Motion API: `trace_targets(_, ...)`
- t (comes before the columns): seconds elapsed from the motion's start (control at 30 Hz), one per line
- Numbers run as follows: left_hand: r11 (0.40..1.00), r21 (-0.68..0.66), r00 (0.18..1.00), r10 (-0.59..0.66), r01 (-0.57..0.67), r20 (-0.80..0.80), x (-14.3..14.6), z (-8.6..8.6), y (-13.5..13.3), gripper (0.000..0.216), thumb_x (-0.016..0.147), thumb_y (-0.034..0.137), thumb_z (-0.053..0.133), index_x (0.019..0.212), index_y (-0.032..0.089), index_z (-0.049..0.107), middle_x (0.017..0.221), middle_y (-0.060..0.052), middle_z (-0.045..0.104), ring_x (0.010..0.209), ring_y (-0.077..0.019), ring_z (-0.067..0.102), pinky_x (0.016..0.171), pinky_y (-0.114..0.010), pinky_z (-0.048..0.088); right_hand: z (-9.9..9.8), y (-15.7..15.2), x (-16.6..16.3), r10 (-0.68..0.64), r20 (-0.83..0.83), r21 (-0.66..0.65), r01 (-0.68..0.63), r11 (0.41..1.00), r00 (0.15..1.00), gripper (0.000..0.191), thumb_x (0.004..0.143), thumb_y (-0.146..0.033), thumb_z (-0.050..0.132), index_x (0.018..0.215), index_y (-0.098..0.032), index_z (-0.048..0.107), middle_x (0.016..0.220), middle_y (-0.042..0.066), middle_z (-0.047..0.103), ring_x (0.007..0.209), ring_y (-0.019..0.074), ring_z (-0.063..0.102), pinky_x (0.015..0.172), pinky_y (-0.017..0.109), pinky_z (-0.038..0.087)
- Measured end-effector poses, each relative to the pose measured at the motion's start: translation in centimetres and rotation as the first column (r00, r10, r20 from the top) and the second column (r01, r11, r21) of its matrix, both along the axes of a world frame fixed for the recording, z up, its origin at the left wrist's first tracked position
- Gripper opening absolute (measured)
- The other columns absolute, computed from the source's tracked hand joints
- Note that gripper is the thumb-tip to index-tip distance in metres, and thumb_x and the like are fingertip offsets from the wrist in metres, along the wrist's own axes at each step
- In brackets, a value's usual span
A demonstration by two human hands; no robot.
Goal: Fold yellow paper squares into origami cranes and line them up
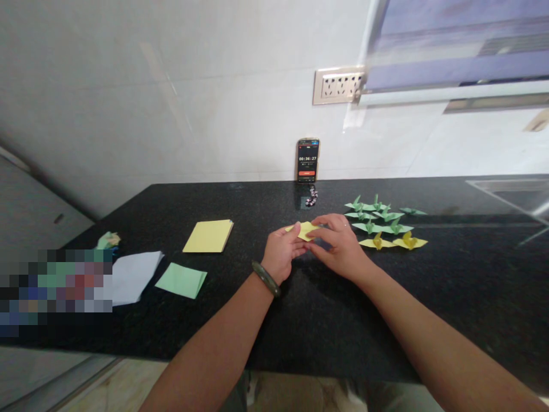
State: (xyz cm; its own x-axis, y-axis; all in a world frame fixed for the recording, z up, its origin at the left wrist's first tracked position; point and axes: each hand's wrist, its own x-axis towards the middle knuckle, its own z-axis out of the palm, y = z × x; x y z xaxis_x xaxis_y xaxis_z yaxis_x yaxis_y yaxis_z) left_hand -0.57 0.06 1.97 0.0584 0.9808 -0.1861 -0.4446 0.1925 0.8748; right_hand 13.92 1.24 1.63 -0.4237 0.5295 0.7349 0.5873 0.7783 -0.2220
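Between my two hands, above the black countertop, is a small folded piece of yellow paper (307,231). My left hand (281,252), with a dark bangle at the wrist, pinches its left side between thumb and fingers. On the right side, the fingertips of my right hand (338,243) grip the paper's edge. Parts of the folds are hidden behind my fingers. Just right of my right hand stand two yellow paper cranes (409,241), and behind them are rows of several green paper cranes (370,226).
A stack of yellow paper (209,236) and a green paper sheet (182,280) lie on the countertop (240,200) at left, near white paper (134,277). A phone (307,160) showing a timer leans against the wall, a beaded strap (311,197) before it. The far left is pixelated.
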Motion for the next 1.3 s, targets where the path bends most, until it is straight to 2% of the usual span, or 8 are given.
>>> trace_targets(0.53,1.0,0.024,1.0,-0.006,0.006,0.007,0.1,0.0,-0.1,0.024,0.072,0.034,0.065,0.079,0.012,0.064,0.073,-0.007,0.067,0.062,-0.0117,0.062,0.065,-0.026,0.047,0.0,0.0,0.0,-0.022,0.028,-0.012,0.023,1.0,0.999,0.011,0.081,-0.017,0.052,0.08,-0.019,0.062,0.096,0.009,0.06,0.092,0.0221,0.051,0.083,0.04,0.041)
trace_targets(0.87,0.999,0.049,0.998,0.019,-0.016,-0.055,0.2,-0.1,0.0,0.02,0.074,0.029,0.063,0.076,0.009,0.065,0.068,-0.007,0.066,0.059,-0.0112,0.061,0.062,-0.024,0.048,-0.4,-0.2,-1.0,-0.11,-0.075,-0.141,0.099,0.985,0.991,0.012,0.08,-0.013,0.051,0.072,-0.018,0.06,0.088,0.009,0.059,0.086,0.0214,0.051,0.079,0.038,0.042)
trace_targets(1.07,0.998,0.066,0.997,0.008,-0.003,-0.08,0.3,-0.1,0.0,0.021,0.075,0.03,0.062,0.076,0.009,0.065,0.066,-0.006,0.066,0.057,-0.0108,0.061,0.059,-0.023,0.048,-0.4,-0.2,-1.0,-0.129,-0.208,-0.233,0.079,0.969,0.97,0.01,0.075,-0.013,0.057,0.067,-0.019,0.059,0.083,0.006,0.059,0.083,0.0201,0.054,0.077,0.038,0.042)
trace_targets(1.3,0.996,0.085,0.995,0.021,-0.012,-0.097,0.3,-0.2,0.0,0.023,0.073,0.032,0.064,0.076,0.009,0.065,0.067,-0.007,0.067,0.056,-0.0107,0.06,0.059,-0.023,0.048,-0.6,-0.1,-1.1,-0.145,-0.262,-0.316,0.057,0.947,0.954,0.008,0.073,-0.015,0.058,0.066,-0.019,0.06,0.085,0.006,0.058,0.085,0.0199,0.055,0.078,0.037,0.042)
